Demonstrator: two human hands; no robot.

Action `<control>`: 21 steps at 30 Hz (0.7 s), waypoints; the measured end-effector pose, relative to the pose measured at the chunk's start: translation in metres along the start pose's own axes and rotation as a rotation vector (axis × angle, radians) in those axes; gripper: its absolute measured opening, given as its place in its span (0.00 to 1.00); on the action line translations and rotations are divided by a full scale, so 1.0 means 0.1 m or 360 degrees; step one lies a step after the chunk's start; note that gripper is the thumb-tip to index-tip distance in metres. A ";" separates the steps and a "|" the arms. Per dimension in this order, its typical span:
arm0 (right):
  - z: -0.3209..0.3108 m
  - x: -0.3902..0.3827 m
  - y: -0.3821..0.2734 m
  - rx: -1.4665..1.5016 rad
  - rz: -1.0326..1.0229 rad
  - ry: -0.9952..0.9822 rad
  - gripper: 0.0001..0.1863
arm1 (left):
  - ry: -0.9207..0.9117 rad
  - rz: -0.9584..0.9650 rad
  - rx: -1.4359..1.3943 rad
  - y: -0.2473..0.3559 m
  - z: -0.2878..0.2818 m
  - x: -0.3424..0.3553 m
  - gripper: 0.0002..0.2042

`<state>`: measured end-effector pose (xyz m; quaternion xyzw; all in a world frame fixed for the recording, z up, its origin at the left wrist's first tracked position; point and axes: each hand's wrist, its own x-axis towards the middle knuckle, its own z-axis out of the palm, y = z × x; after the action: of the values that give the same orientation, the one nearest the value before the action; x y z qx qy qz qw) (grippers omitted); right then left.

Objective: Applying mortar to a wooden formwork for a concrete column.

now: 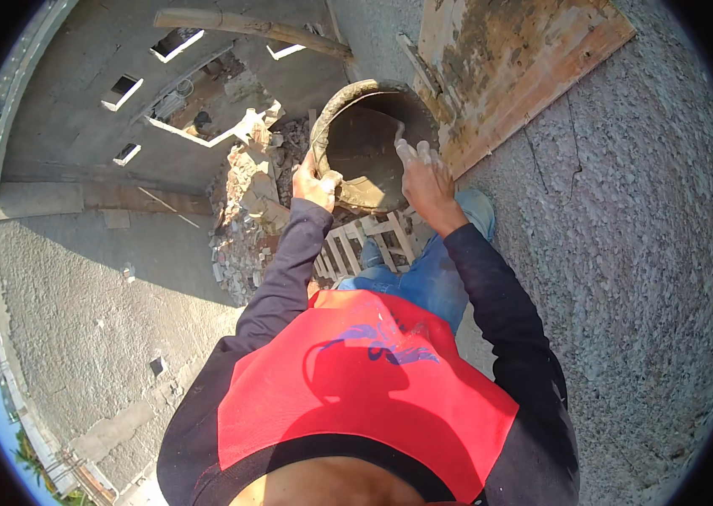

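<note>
The bucket (329, 112) is gripped at its left rim by the left hand (316, 184); a thin curved tool (399, 129) is clasped above its right side by the right hand (426, 174). Beside it, a wooden board's (525, 67) near corner is seen; farther below, rubble (248, 198).

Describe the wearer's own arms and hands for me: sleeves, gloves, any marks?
Both arms wear long, plain, near-black sleeves: the left sleeve is wrinkled along the forearm, and the right sleeve has a few pale specks higher up. The left hand and right hand are ungloved. Pale grey residue coats the right hand's fingers.
</note>
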<state>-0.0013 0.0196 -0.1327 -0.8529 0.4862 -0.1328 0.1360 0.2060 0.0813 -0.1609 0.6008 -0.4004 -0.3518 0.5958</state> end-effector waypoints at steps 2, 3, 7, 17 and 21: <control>0.18 -0.02 -0.17 -0.0065 -0.0310 -0.0027 0.16 | 0.0024 0.0037 0.0058 -0.02 -0.06 0.07 0.27; 0.15 -0.04 -0.17 -0.0044 -0.0304 -0.0015 0.16 | 0.0044 -0.0035 0.0000 0.05 -0.07 0.08 0.27; -0.11 0.04 -0.13 -0.0052 -0.0426 -0.0093 0.13 | 0.0000 0.0018 0.0090 0.04 -0.25 0.07 0.27; -0.02 0.39 -0.21 -0.0279 -0.0294 0.0335 0.11 | 0.0355 0.0135 0.0835 0.16 -0.02 -0.06 0.29; -0.07 0.61 -0.15 0.0031 -0.0285 -0.0020 0.10 | 0.0399 0.0359 0.0734 0.34 0.08 -0.09 0.29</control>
<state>0.0381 -0.0265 -0.1147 -0.8924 0.4059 -0.1438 0.1348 0.1928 0.0866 -0.1273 0.7109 -0.4575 -0.1057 0.5236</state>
